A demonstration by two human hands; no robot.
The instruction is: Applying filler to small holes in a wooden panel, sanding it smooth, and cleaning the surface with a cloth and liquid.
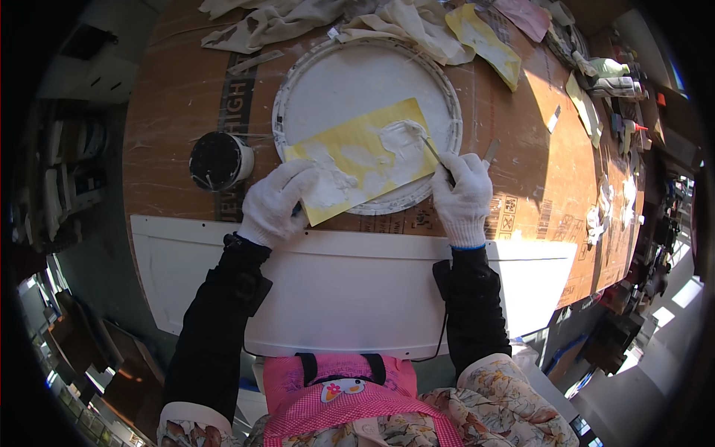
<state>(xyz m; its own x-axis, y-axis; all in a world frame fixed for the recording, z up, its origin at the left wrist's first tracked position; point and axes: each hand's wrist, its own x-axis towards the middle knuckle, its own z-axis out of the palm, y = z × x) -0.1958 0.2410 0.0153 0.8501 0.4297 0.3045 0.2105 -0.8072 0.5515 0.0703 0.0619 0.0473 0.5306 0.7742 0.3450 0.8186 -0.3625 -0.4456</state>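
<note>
Both of my hands wear white knit gloves. My left hand (pixel 277 203) presses down on the near left corner of a yellow rectangular sheet (pixel 357 141) smeared with white paste. The sheet lies across a round white lid (pixel 339 78). My right hand (pixel 463 195) grips a thin putty knife (pixel 433 151) whose blade tip touches a lump of white paste (pixel 401 134) near the sheet's right end.
A small black-rimmed tub (pixel 217 160) stands left of the lid. A white panel (pixel 350 283) lies along the near edge of the cardboard-covered table (pixel 171 89). Stained rags (pixel 298 18), yellow sheets (pixel 488 41) and bottles (pixel 611 71) crowd the far and right sides.
</note>
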